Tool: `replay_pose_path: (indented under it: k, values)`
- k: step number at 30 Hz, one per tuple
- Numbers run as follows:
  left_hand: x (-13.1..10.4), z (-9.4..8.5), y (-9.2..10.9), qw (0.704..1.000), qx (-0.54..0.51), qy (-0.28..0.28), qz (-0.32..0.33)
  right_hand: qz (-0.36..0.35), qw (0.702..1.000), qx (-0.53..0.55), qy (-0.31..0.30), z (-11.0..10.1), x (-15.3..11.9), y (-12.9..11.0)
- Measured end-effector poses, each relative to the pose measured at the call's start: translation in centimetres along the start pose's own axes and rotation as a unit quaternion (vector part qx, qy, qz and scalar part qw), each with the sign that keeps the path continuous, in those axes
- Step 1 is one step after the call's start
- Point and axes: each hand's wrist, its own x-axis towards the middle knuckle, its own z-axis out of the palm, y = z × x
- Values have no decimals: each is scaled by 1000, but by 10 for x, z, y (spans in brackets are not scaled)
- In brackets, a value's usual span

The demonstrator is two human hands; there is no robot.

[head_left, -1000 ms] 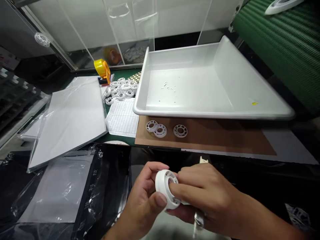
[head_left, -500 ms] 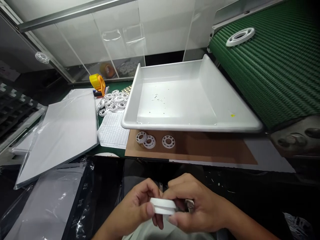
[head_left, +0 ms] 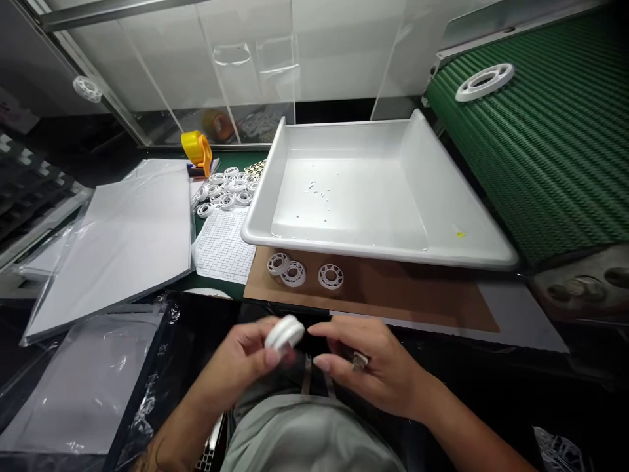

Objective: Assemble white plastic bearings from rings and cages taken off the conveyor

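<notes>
My left hand (head_left: 236, 370) pinches a white plastic ring (head_left: 284, 333) between thumb and fingers, low in the middle of the view. My right hand (head_left: 366, 370) is just right of the ring and apart from it, forefinger pointing toward it. A small metal tool (head_left: 360, 359) shows between its fingers; most of it is hidden. Three more white rings (head_left: 295, 272) lie on a brown board (head_left: 417, 295) in front of the hands, below the rim of an empty white tray (head_left: 260, 223).
A pile of white rings (head_left: 226, 190) and a yellow tape dispenser (head_left: 198, 149) sit left of the tray, beside gridded paper (head_left: 221, 246) and plastic-covered sheets (head_left: 113, 242). One ring (head_left: 484, 80) rides a green conveyor belt (head_left: 550, 151) at right. Black bags cover the near edge.
My left hand has lifted the ring up and to the left, away from my right hand, which let go of it. The view shifted slightly.
</notes>
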Motion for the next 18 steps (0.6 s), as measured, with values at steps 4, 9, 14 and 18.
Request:
replay_pose_path:
  k: [4, 9, 14, 18]
  values:
    - [48, -35, 16, 957, 231, 128, 117, 32, 998, -32, 51, -10, -4, -1]
    - [100, -59, 2, 916, 355, 107, 152, 84, 991, -59, 86, -15, -22, -3]
    - [112, -66, -1, 893, 416, 66, 157, 148, 976, -71, 144, -25, -41, -3]
    - [107, -59, 5, 879, 444, 67, 160, 157, 967, -80, 185, -35, -46, -4]
